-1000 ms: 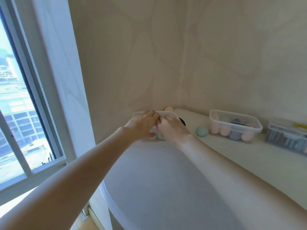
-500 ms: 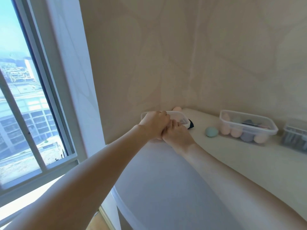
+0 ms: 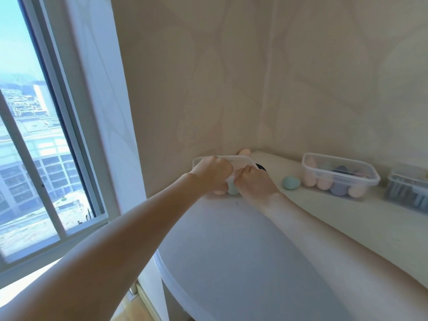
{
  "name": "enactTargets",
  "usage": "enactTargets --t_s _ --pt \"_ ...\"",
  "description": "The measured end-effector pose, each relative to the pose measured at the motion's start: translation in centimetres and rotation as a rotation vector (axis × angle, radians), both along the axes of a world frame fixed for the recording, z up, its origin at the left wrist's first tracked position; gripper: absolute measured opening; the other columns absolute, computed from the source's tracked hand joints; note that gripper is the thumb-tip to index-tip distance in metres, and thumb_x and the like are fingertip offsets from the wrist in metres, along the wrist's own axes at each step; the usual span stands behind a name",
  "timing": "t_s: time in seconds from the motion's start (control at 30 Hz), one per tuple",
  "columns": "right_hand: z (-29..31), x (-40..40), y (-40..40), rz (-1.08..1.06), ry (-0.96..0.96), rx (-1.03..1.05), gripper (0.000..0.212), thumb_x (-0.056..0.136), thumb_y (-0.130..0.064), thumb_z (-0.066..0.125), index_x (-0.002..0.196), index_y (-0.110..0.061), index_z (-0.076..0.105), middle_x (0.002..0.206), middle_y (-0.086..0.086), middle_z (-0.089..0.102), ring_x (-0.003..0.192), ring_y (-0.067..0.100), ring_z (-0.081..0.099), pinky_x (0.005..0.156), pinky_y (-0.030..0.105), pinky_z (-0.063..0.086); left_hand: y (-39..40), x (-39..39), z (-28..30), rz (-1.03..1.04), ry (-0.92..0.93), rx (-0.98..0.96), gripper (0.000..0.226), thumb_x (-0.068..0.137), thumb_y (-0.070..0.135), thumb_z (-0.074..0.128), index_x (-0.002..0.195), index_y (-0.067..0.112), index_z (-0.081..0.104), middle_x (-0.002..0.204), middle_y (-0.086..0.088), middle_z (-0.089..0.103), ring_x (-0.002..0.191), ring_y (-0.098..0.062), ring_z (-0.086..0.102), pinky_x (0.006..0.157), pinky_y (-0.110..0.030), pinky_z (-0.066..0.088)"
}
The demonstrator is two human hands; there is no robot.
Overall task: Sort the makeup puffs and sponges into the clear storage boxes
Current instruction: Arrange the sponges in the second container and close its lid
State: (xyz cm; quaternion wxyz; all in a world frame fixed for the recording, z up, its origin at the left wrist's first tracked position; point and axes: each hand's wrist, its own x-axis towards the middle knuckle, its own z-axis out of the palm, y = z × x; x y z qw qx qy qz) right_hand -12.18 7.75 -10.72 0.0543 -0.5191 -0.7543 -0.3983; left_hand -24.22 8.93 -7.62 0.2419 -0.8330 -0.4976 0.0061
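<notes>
Hands meet at the near rim of a clear storage box [image 3: 240, 159] in the far corner of the white table [image 3: 231, 262], against the wall. The left hand [image 3: 212, 173] curls its fingers over the rim; the right hand [image 3: 253, 181] grips the rim just beside it, knuckles bent. A teal sponge [image 3: 232, 188] and a peach one show through the box wall under the hands. A peach sponge [image 3: 244, 151] lies behind the box, a dark puff [image 3: 261, 167] at its right end. Further right, a loose teal sponge [image 3: 291, 182] sits just beside a second clear box [image 3: 340, 179] of peach and purple sponges, with a grey basket [image 3: 407, 191] at the right edge
</notes>
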Motion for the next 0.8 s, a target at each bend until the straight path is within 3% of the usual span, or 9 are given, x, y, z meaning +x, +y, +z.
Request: enactTargets --t_s 0.07,0.13,0.17,0.33,0.43,0.53,0.6,0.67,0.8 --pt "0.9 0.2 -0.6 0.041 -0.015 -0.123 0.024 0.043 -0.006 0.077 0.062 0.005 0.067 0.057 0.013 0.064 0.049 0.022 0.064 0.041 0.019 0.038 0.1 -0.4 0.6 -0.03 -0.003 -0.068 0.027 0.08 0.026 0.06 0.103 0.011 0.063 0.108 -0.009 0.063 0.101 -0.029 0.063 0.078 -0.032 0.05" --pt "1.6 1.8 0.4 0.061 0.161 -0.301 0.026 0.085 -0.013 0.057 0.106 0.001 0.062 0.103 0.016 0.065 0.093 0.03 0.066 0.065 0.03 0.044 0.0 -1.0 2.0 -0.052 -0.038 -0.112 0.027 0.081 0.033 0.062 0.104 0.018 0.063 0.108 -0.003 0.062 0.1 -0.025 0.061 0.077 -0.031 0.045" --pt "2.4 2.6 0.6 0.044 0.277 -0.394 0.029 0.09 -0.017 0.049 0.115 -0.005 0.057 0.113 0.013 0.06 0.103 0.031 0.061 0.074 0.032 0.045 0.0 -1.4 2.9 -0.048 -0.078 -0.109 0.028 0.082 0.037 0.062 0.104 0.021 0.062 0.106 0.0 0.062 0.097 -0.023 0.059 0.075 -0.029 0.042" --pt "2.3 6.6 2.7 -0.076 0.836 -0.369 0.041 0.092 -0.01 0.046 0.132 -0.002 0.043 0.137 0.019 0.041 0.125 0.034 0.042 0.098 0.036 0.037 1.4 -2.3 6.4 -0.007 -0.279 0.108 0.023 0.089 0.025 0.048 0.108 0.015 0.055 0.102 -0.007 0.063 0.083 -0.028 0.057 0.066 -0.031 0.04" --pt "-0.1 7.4 5.1 -0.127 0.817 -0.61 0.048 0.093 -0.006 0.043 0.14 -0.014 0.04 0.142 0.016 0.037 0.128 0.033 0.042 0.104 0.037 0.037 3.5 -2.4 6.2 -0.098 -0.408 0.246 0.024 0.088 0.003 0.046 0.111 0.006 0.052 0.106 -0.013 0.061 0.088 -0.034 0.061 0.071 -0.039 0.05" --pt "-2.0 7.5 7.6 -0.12 0.716 -0.75 0.056 0.093 -0.013 0.043 0.145 -0.029 0.031 0.156 0.011 0.017 0.139 0.034 0.03 0.112 0.039 0.03 6.2 -2.3 4.4 -0.301 -0.363 0.611 0.041 0.064 -0.015 0.052 0.098 0.008 0.05 0.097 -0.014 0.062 0.078 -0.03 0.061 0.07 -0.038 0.055" --pt "-2.6 7.7 8.8 -0.126 0.699 -0.775 0.059 0.093 -0.014 0.046 0.146 -0.031 0.028 0.159 0.007 0.009 0.143 0.032 0.023 0.114 0.04 0.028 6.9 -2.3 3.5 -0.382 -0.317 0.741 0.041 0.064 -0.01 0.043 0.098 0.014 0.047 0.104 -0.009 0.055 0.083 -0.026 0.058 0.08 -0.035 0.049" --pt "-2.8 7.7 9.9 -0.096 0.748 -0.727 0.052 0.089 -0.015 0.054 0.138 -0.022 0.038 0.15 0.011 0.026 0.133 0.032 0.037 0.105 0.039 0.037 7.6 -2.4 2.8 -0.462 -0.252 0.815 0.037 0.068 -0.01 0.046 0.094 0.016 0.053 0.106 -0.003 0.043 0.09 -0.021 0.048 0.09 -0.033 0.04" --pt "-0.9 6.7 9.4 -0.056 1.045 -0.394 0.021 0.087 -0.017 0.058 0.102 -0.009 0.046 0.101 0.009 0.05 0.092 0.029 0.053 0.073 0.031 0.038 8.1 -2.4 2.1 -0.577 -0.138 0.877 0.031 0.075 -0.013 0.051 0.071 0.015 0.064 0.097 0.0 0.046 0.087 -0.016 0.043 0.095 -0.031 0.038"
